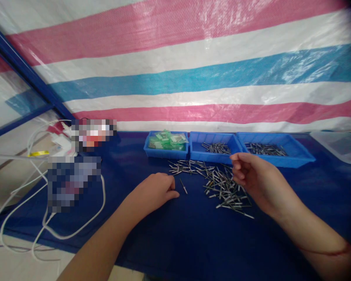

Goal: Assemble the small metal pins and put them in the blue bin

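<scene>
My left hand [156,192] rests low over the table with its fingers curled under and its thumb stretched to the right. What it holds, if anything, is hidden. A single blind rivet [183,186] lies just right of its fingertips. My right hand [253,175] is raised at the right edge of a loose heap of blind rivets [222,183]. Its fingers are bent inward below the thumb, and I cannot make out anything between them. Part of the heap is behind this hand.
Behind the heap stand three blue bins: the left bin [166,153] holds small green-and-clear packets [168,140]; the middle bin [199,155] and right bin [298,156] hold rivets. A clear plastic lid [336,146] lies far right. White cables [102,203] loop at left beside blurred items.
</scene>
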Tool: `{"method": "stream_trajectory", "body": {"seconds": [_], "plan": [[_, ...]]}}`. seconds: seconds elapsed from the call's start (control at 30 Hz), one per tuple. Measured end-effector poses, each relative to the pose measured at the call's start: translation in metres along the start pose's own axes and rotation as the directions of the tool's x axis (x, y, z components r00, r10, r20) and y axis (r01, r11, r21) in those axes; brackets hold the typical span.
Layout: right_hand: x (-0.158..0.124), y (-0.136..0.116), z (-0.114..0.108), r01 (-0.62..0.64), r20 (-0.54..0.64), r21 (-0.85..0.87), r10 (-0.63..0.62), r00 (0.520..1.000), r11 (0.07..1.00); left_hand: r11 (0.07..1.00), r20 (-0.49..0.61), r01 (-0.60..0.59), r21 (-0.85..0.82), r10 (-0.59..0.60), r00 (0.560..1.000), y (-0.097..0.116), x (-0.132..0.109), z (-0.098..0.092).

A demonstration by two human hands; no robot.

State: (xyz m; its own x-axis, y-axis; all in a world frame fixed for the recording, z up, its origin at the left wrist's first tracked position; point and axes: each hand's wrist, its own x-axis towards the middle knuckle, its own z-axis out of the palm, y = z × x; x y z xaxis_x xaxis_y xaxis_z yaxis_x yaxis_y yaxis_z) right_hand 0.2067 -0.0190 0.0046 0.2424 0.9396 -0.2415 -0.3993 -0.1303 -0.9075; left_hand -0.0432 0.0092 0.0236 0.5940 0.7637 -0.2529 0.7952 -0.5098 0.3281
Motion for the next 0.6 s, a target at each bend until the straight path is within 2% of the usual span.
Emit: {"method": "stream_trajectory", "body": {"seconds": [0.33, 0.47, 0.6], "plan": [[-0.009, 0.014, 0.009, 0.040, 0.138, -0.302, 0.002, 0.990, 0.952, 0.998, 0.034, -0.027, 0.063, 0.025, 0.999, 0.000, -0.003, 0.001], [-0.011, 0.017, 0.011, 0.075, 0.189, -0.392, 0.000, 0.982, 0.917, 0.997, 0.021, 0.010, 0.074, -0.011, 1.000, 0.005, -0.009, -0.005], [-0.010, 0.017, 0.011, 0.105, 0.200, -0.410, -0.023, 0.980, 0.906, 0.992, 0.050, 0.058, 0.109, -0.064, 0.997, 0.009, -0.015, -0.011]]}}
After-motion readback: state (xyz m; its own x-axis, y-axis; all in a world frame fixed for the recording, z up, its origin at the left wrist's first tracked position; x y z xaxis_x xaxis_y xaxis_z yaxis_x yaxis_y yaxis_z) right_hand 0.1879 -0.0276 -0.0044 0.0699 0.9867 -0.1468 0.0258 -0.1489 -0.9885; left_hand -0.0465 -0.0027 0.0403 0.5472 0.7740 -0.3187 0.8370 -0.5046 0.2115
